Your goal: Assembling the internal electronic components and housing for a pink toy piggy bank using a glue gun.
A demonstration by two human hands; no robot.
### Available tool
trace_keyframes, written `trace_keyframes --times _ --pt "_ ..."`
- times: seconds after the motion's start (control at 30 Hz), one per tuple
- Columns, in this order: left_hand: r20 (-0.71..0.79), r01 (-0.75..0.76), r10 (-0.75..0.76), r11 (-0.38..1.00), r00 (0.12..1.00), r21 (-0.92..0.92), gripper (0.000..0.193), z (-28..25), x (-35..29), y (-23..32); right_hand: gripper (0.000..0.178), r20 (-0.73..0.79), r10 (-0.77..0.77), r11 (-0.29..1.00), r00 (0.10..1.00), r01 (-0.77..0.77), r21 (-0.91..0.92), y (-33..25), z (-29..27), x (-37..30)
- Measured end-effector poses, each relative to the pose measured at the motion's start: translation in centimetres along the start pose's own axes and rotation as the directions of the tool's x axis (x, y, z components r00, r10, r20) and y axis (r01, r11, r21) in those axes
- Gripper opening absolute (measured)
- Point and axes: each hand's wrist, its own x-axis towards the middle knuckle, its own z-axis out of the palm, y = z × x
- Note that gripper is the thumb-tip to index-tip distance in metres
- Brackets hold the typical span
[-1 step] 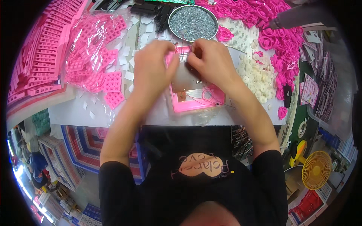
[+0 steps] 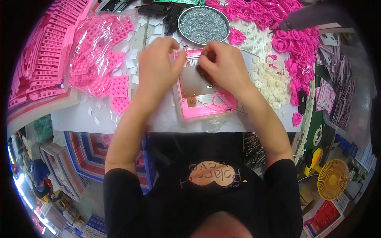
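A pink plastic case point(image 2: 204, 112) lies on the table in front of me, with a flat grey-brown panel point(image 2: 195, 81) and thin wires in its open face. My left hand point(image 2: 159, 67) hovers at its upper left corner, thumb and forefinger apart with nothing visible between them. Small dark wire ends stand close to those fingertips. At the upper right of the case, my right hand point(image 2: 227, 65) has its thumb and fingers curled together over the edge. Whatever they pinch is hidden behind the fingers.
A round tray of small metal screws point(image 2: 203, 25) stands behind the case. To the right lie white plastic discs point(image 2: 270, 81) and a heap of magenta plastic parts point(image 2: 295, 55). Bagged pink keypads point(image 2: 95, 59) and stacked pink frames point(image 2: 49, 51) are at left. A dark tool point(image 2: 309, 18) juts in upper right.
My left hand has shifted slightly left and away from the case's corner, and its thumb and forefinger show more plainly apart. The right hand stays almost in place.
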Motion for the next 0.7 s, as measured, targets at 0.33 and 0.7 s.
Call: trace_keyframes --times 0.33,0.7 --pt "0.093 0.182 -0.166 0.961 0.982 -0.210 0.022 0.9 0.9 -1.5 0.009 -0.059 0.037 0.986 0.998 -0.027 0.163 -0.6 -0.1 -2.2" --pt "0.190 -0.163 0.190 0.975 0.963 -0.150 0.015 2.0 1.9 0.3 0.019 0.015 -0.438 0.892 0.899 0.437 -0.118 -0.1 0.3 -2.8"
